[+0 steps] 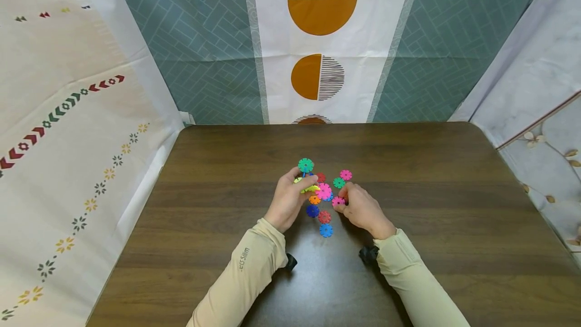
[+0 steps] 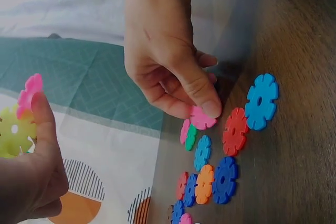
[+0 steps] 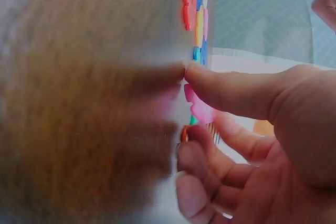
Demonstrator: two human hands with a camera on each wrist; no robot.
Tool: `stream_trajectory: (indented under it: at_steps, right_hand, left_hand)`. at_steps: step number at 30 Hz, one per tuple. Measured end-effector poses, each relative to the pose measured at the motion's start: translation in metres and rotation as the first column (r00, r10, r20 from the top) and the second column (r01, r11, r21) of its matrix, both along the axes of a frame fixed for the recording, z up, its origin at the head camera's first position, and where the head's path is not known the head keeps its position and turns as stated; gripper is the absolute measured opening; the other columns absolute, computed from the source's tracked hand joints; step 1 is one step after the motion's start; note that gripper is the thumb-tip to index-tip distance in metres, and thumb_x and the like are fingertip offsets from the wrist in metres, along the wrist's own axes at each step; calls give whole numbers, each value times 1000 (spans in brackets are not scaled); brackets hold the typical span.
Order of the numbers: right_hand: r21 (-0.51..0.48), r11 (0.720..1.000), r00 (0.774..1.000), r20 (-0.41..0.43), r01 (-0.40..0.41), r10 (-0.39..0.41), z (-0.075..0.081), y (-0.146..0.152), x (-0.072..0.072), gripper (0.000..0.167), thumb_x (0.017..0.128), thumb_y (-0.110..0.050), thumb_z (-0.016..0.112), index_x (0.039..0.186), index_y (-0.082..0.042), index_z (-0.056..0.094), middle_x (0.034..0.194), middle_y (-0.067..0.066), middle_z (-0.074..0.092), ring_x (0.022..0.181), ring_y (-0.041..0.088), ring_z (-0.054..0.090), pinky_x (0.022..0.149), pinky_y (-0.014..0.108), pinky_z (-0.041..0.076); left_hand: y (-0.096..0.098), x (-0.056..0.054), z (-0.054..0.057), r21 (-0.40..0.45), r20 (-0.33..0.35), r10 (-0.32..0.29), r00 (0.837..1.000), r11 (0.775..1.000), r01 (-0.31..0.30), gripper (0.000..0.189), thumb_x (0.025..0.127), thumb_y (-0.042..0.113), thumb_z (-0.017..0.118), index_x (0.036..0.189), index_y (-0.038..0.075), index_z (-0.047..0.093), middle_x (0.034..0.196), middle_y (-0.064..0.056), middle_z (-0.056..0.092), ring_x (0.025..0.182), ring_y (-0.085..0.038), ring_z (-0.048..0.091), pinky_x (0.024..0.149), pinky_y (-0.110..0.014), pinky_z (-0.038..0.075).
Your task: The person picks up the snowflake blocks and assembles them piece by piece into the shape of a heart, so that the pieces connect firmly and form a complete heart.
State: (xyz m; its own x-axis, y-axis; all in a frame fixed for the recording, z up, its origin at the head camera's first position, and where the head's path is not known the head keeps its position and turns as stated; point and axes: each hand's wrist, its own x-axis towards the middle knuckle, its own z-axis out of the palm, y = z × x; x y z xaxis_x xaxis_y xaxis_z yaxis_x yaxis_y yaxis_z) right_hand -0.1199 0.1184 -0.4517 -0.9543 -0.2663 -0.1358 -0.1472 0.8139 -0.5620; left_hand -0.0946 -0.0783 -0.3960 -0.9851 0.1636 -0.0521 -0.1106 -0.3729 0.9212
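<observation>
My left hand (image 1: 287, 198) holds a cluster of joined notched flower discs above the table. A green disc (image 1: 306, 165) stands at its top, with a yellow disc (image 2: 11, 129) and a bright pink disc (image 1: 324, 191) lower down. Down at the tabletop, my right hand (image 1: 363, 209) pinches a loose pink flower disc (image 1: 338, 202) between thumb and fingers. In the right wrist view that pink disc (image 3: 200, 109) shows behind the thumb, close over the wood. An orange-brown disc (image 3: 184, 134) shows by the same hand's fingertips.
Loose discs lie between the hands: a light blue one (image 1: 326, 230), a red one (image 1: 324, 217), a dark blue one (image 1: 312, 211) and an orange one (image 1: 314, 199). Beyond the right hand are a green disc (image 1: 339, 182) and another pink one (image 1: 346, 175). The brown table (image 1: 204, 180) carries everything.
</observation>
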Motion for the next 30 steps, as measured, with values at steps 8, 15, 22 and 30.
stream_trajectory:
  at_steps: [8,15,22,30]
  right_hand:
    - [-365,931,990,-133,3,-56,13,4,7,16,91,-20,69,101,-9,61,80,5,62,68,19,53,58,28,46]
    - [-530,845,979,-199,-71,-43,33,1,20,14,93,-22,67,104,-16,60,88,5,68,72,20,55,62,26,46]
    - [-556,826,975,-220,-94,-37,42,-8,28,14,91,-22,70,103,-18,63,91,-2,68,74,17,58,64,27,50]
    - [-559,822,953,-293,-110,-72,42,-13,30,13,89,-16,72,99,-15,64,80,-4,65,66,18,52,56,25,45]
  left_hand:
    - [1,-2,-1,92,30,70,997,993,-72,22,95,7,60,110,1,45,106,-8,52,102,-20,54,93,-33,48]
    - [1,-4,0,163,24,78,997,983,-80,14,99,10,56,101,6,42,123,-22,61,118,-29,58,104,-40,42]
    - [4,-4,0,197,4,80,997,977,-79,18,100,11,55,99,5,38,126,-24,59,120,-31,57,105,-42,42]
    - [7,-3,2,236,-13,55,998,970,-50,20,99,10,56,107,5,38,129,-25,57,121,-32,56,103,-40,44]
